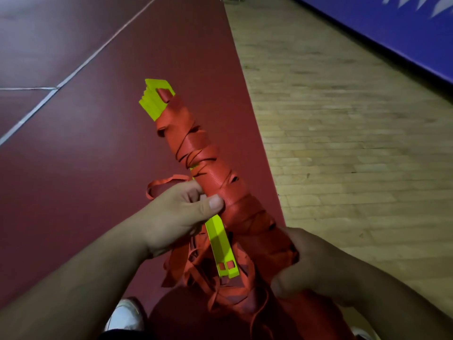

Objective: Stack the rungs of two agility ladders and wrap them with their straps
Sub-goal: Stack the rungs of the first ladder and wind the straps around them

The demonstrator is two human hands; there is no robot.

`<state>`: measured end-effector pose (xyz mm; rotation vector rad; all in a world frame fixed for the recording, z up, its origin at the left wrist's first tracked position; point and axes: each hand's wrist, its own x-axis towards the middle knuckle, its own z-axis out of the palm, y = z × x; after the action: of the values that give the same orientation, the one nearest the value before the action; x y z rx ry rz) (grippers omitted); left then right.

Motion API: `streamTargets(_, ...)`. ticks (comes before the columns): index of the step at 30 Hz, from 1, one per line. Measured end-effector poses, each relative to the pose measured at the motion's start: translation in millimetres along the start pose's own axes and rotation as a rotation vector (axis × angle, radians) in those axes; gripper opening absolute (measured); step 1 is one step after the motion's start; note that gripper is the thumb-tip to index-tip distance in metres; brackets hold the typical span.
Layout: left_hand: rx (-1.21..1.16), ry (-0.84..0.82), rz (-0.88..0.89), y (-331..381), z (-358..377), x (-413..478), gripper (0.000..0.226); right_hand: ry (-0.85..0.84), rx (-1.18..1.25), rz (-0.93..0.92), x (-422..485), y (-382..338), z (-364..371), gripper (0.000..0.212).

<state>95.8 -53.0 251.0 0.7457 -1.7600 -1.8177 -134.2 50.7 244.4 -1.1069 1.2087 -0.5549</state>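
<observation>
Two floor surfaces below me: red mat (98,168) left, wood boards (343,143) right. Stacked yellow rungs (157,99) are held tilted above the mat, orange straps (203,153) wound round them, loose ends dangling. My left hand (176,217) grips mid-bundle, thumb on strap; right hand (318,268) clutches the lower end. White shoe (125,315) at bottom.

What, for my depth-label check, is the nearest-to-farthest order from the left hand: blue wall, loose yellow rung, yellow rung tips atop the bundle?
1. Loose yellow rung, right beneath the left hand.
2. Yellow rung tips, ahead at the far end of the bundle.
3. Blue wall, far off at upper right.
</observation>
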Motion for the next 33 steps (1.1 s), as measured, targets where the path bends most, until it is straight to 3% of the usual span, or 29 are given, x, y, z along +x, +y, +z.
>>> streamTargets(2,-0.020,-0.002,-0.016,-3,-1,0,0.060,-0.111,0.092,-0.020,-4,0,-2,0.050)
streamTargets(6,-0.025,0.028,0.012,-3,4,-1,0.057,-0.192,0.146,0.004,-6,-1,-4,0.044)
streamTargets(8,-0.034,0.106,0.061,-2,14,2,0.043,-0.073,0.093,-0.001,-4,-2,-3,0.050)
streamTargets(10,-0.145,0.227,0.083,0,24,7,0.023,0.173,-0.090,-0.039,2,1,3,0.066)
streamTargets(11,-0.197,0.272,0.071,0,27,10,0.022,0.295,-0.217,-0.060,4,1,8,0.074)
streamTargets(13,-0.195,0.337,0.021,-1,31,14,0.043,0.485,-0.405,-0.109,9,3,19,0.081)
streamTargets(15,-0.067,0.340,0.016,-1,30,15,0.054,0.557,-0.478,-0.157,14,6,20,0.072)
streamTargets(18,0.145,0.236,0.043,0,20,12,0.028,0.567,-0.488,-0.165,13,7,11,0.058)
streamTargets(19,0.159,0.202,0.038,1,17,10,0.023,0.558,-0.469,-0.151,11,5,7,0.056)
streamTargets(22,0.159,0.166,0.015,-2,7,6,0.051,0.448,-0.343,-0.121,6,0,1,0.047)
streamTargets(24,0.141,0.143,0.000,2,6,5,0.055,0.353,-0.235,-0.123,5,-2,2,0.040)
streamTargets(27,0.166,0.074,0.019,9,3,3,0.042,0.171,-0.023,-0.105,5,-1,2,0.034)
streamTargets(30,0.139,-0.002,0.005,11,1,-1,0.038,-0.068,0.247,-0.052,2,6,-2,0.041)
streamTargets(33,0.116,0.021,0.007,8,6,-2,0.021,-0.134,0.310,-0.018,2,13,-6,0.044)
